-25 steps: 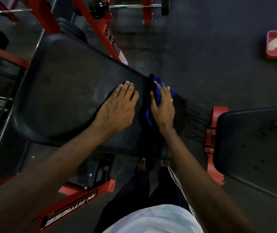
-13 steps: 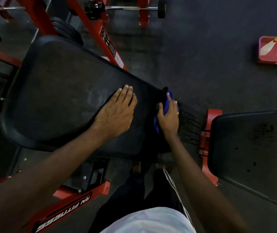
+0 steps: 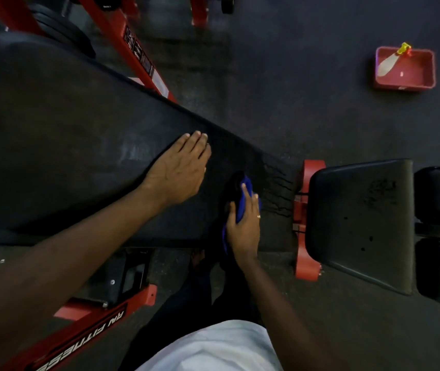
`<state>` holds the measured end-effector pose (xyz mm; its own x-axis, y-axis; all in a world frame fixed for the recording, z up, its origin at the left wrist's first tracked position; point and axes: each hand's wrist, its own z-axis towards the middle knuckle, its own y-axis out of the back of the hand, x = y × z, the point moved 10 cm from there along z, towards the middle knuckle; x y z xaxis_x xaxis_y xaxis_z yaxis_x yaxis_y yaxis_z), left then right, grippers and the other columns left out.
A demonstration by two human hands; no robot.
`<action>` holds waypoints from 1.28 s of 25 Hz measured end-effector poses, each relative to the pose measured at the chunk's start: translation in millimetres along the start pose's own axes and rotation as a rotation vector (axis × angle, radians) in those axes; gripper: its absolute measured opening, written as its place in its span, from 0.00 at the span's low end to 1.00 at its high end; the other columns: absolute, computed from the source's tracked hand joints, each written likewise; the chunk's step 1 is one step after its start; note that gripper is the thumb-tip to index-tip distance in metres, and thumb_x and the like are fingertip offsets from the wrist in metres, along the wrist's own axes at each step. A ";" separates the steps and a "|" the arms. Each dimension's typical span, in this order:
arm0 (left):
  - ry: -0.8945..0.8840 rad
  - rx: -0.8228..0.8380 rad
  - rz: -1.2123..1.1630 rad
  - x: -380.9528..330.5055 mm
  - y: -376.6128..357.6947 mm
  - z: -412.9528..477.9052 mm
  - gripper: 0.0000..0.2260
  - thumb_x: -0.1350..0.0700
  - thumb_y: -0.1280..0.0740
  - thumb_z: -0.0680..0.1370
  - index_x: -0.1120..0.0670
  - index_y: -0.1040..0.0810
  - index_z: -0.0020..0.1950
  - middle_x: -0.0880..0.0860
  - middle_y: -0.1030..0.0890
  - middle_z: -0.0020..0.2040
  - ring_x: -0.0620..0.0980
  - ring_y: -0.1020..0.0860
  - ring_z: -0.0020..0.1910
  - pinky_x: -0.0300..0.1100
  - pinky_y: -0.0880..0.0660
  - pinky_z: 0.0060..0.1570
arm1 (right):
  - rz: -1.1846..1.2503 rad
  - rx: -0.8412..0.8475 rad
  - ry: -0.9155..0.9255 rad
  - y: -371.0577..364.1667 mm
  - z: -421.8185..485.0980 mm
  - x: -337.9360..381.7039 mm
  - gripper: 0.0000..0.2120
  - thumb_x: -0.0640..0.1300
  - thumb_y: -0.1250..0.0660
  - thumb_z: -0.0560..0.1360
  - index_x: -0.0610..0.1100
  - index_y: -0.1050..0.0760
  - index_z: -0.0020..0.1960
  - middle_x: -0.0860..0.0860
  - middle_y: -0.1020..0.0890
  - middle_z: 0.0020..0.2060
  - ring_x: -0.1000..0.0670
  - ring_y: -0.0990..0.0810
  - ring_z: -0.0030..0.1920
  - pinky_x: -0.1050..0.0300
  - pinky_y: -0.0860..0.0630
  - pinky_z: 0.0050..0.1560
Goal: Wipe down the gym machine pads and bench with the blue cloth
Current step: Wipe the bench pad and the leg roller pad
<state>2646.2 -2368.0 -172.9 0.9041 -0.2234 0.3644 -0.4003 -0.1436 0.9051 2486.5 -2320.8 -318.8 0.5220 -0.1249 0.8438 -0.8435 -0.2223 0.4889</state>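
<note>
Our right hand (image 3: 243, 228) gripping the blue cloth (image 3: 240, 207), bunched under its palm on the bench (image 3: 66, 156), our left hand (image 3: 178, 172) flat beside, fingers straight

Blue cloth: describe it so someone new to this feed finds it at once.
Start at the long black bench pad filling the left of the view. At its narrow cracked end, the right hand holds a bunched cloth against the pad. It is the only blue thing among black padding and red frame.

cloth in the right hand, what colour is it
Blue; the head view shows the cloth held by the right hand on the bench pad.
</note>
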 end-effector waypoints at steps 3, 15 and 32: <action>-0.003 0.004 0.026 -0.6 -5.8 2.1 0.25 0.50 0.53 0.84 0.64 0.42 0.77 0.64 0.39 0.77 0.60 0.41 0.77 0.54 0.45 0.77 | 0.025 -0.078 -0.254 10.5 51.5 -35.5 0.25 0.53 0.40 0.82 0.51 0.38 0.79 0.51 0.35 0.78 0.47 0.44 0.80 0.43 0.37 0.75; -0.012 0.013 0.015 -1.2 -7.2 3.1 0.26 0.49 0.52 0.84 0.64 0.41 0.77 0.65 0.39 0.77 0.61 0.41 0.77 0.55 0.44 0.76 | 0.081 0.050 -0.008 -3.0 -35.5 -6.4 0.29 0.37 0.37 0.80 0.52 0.38 0.78 0.54 0.38 0.79 0.55 0.50 0.80 0.58 0.47 0.78; -0.008 0.041 0.059 -2.8 -10.5 4.2 0.29 0.45 0.53 0.84 0.63 0.44 0.78 0.64 0.42 0.78 0.61 0.44 0.78 0.55 0.45 0.77 | 0.081 -0.075 -0.135 8.0 -2.7 -25.0 0.24 0.47 0.37 0.80 0.55 0.33 0.75 0.57 0.31 0.75 0.54 0.43 0.79 0.49 0.33 0.71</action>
<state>2647.2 -2369.9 -184.4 0.8777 -0.2402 0.4146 -0.4584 -0.1691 0.8725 2466.4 -2316.9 -335.3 0.4600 -0.2696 0.8460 -0.8879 -0.1337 0.4402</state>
